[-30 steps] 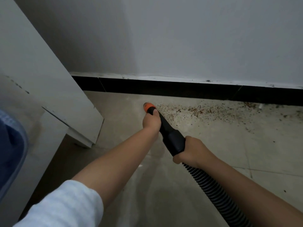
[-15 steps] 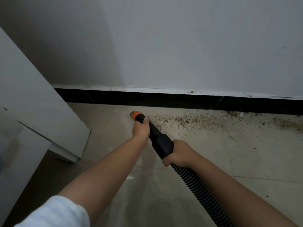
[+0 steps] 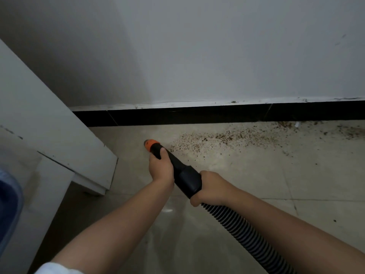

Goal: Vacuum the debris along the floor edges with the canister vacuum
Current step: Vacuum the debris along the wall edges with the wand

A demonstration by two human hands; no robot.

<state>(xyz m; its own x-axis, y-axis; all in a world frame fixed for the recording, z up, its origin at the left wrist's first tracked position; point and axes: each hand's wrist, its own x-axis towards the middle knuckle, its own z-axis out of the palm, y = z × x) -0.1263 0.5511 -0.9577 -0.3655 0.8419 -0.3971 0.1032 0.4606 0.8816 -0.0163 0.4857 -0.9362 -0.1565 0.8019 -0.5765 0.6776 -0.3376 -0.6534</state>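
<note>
A black vacuum nozzle (image 3: 184, 177) with an orange tip (image 3: 150, 143) points down at the beige tiled floor, just left of a band of brown debris (image 3: 227, 138) that runs along the black baseboard (image 3: 197, 115). My left hand (image 3: 160, 168) grips the nozzle close behind the orange tip. My right hand (image 3: 212, 188) holds the thick black cuff where the ribbed hose (image 3: 243, 236) begins. The hose trails off toward the lower right. The canister is out of view.
A white cabinet (image 3: 49, 139) stands at the left, its corner near the nozzle. More debris (image 3: 351, 130) lies at the far right by the baseboard, with a small white scrap (image 3: 296, 125). A blue object (image 3: 7, 210) shows at the left edge.
The orange tip sits slightly further left of the debris band than before. Both hands keep the same grip, and the view has shifted a little.
</note>
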